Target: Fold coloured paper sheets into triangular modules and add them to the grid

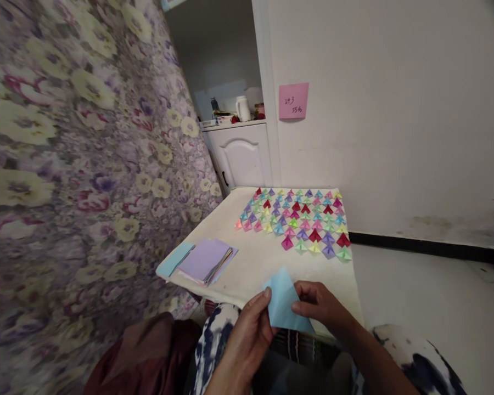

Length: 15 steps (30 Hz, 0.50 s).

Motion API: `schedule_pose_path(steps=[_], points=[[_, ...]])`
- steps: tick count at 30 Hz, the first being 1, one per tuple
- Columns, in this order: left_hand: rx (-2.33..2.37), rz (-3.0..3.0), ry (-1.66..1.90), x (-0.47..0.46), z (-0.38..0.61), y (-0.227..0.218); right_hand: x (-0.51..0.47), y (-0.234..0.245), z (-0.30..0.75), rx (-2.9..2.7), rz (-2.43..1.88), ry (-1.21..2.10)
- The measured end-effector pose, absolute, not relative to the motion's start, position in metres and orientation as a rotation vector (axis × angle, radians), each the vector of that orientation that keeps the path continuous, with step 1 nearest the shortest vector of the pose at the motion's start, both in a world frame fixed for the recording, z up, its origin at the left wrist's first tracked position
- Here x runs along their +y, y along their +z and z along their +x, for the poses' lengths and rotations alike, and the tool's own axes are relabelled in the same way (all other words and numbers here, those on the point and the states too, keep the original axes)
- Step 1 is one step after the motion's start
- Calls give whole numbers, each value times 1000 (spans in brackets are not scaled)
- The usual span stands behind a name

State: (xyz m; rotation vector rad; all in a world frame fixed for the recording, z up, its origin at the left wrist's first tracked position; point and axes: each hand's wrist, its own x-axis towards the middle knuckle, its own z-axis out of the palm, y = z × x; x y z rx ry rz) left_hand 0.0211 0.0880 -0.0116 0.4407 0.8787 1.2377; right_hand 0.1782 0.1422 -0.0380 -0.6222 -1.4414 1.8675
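Between my hands, above the near edge of the table, is a light blue sheet of origami paper [284,304], partly folded, with a pointed top and a slanting right edge. My left hand [253,318] pinches its left side, thumb on the front face. At its right edge, my right hand [316,304] is closed on the paper with thumb and fingers. Farther back, several rows of small folded paper pieces [300,219] in many colours cover the far and right part of the table. A stack of square paper [206,259], purple on top, lies to the left.
Light blue sheets [175,260] lie beside the stack at the table's [247,263] left edge. A floral curtain [107,164] hangs close on the left. Behind stand a white cabinet [245,162] with a white jug [242,108] and a wall bearing a pink note [293,101].
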Motion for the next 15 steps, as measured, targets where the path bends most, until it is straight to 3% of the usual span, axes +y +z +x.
schedule_pose_path(steps=[7,15], points=[[858,478,1225,86,27,-14,144,-42,180,-1555,-613,1815],[1371,897,1370,92,14,-42,144,-47,177,-1882,-896,1362]])
